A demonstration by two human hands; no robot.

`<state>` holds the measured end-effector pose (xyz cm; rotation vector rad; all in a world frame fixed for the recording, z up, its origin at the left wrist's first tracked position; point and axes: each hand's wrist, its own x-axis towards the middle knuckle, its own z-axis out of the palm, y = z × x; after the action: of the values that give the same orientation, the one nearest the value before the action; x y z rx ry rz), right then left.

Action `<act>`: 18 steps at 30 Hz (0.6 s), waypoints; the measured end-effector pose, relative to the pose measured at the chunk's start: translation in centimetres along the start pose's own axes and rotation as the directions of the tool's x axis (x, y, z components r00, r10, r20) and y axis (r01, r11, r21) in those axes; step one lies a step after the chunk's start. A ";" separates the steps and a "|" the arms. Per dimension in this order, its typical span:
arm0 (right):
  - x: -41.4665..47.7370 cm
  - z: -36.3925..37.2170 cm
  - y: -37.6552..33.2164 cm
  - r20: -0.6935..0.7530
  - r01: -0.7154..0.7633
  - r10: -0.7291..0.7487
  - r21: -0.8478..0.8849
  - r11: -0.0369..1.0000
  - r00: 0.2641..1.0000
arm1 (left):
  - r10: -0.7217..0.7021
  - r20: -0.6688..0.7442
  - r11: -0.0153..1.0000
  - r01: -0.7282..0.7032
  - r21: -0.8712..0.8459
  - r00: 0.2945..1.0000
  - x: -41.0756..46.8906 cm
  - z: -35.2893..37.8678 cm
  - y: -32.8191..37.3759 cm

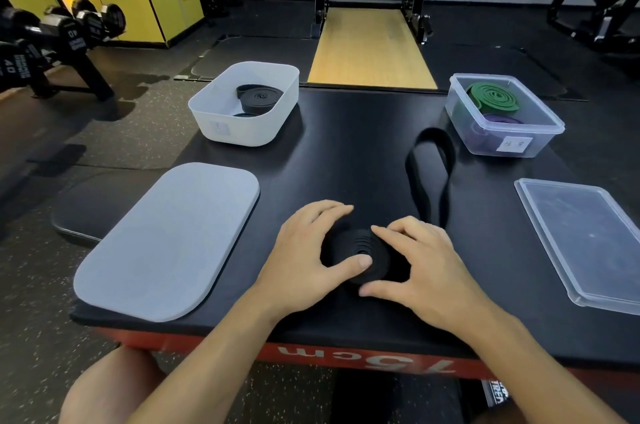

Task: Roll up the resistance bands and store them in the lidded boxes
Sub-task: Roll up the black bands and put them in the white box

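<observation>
Black padding tops the gym box [346,153] that serves as the work surface, with dumbbells [86,21] racked off to the far left. At its near middle, both hands work on the only loose band in view. The left hand [311,250] curls round the far side of the black band [360,250] with its thumb pressing on the coil, and the right hand [426,267] grips the coil's right and near side. The unrolled tail [429,163] lies as a loop stretching away toward the clear box [540,143]. That box already holds a green roll [493,97] and a purple band [502,120], and the white box [242,139] at far left holds black rolls [259,99]. Neither box is closed: the grey lid [166,243] lies flat at near left, the clear lid [588,240] at near right. As I judge it, what remains is winding in the tail, placing this 1 coil in a box, and fitting the 2 lids.
</observation>
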<state>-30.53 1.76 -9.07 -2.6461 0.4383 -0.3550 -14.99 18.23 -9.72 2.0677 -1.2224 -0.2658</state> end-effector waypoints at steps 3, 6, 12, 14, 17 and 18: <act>-0.1 -0.9 1.6 0.017 0.070 -0.072 0.085 0.994 0.997 | 0.049 0.076 0.999 -0.050 0.010 0.996 -0.1 -0.4 0.0; -0.2 -1.5 3.5 0.070 0.105 -0.118 0.168 0.980 0.991 | 0.092 0.137 0.994 -0.099 0.044 0.986 0.0 -0.6 -0.1; -0.2 -1.3 3.8 0.115 0.175 -0.188 0.114 0.978 0.975 | 0.155 0.138 0.980 -0.170 0.102 0.978 0.2 -0.2 -0.2; -0.2 -1.4 4.1 0.078 0.151 -0.149 -0.011 0.989 0.986 | 0.156 0.087 0.982 -0.164 0.095 0.984 0.1 0.0 -0.1; -0.1 -1.9 4.7 -0.066 0.058 -0.077 -0.253 0.966 0.995 | 0.147 0.025 0.983 -0.148 0.107 0.989 -0.1 0.4 0.1; -0.2 -2.0 4.8 -0.091 0.042 -0.071 -0.289 0.956 0.993 | 0.145 0.011 0.983 -0.145 0.115 0.989 -0.1 0.5 0.1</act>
<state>-32.49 -3.01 -9.52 -2.9375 0.4785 -0.4758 -15.37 18.07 -10.00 2.0630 -1.4124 -0.1326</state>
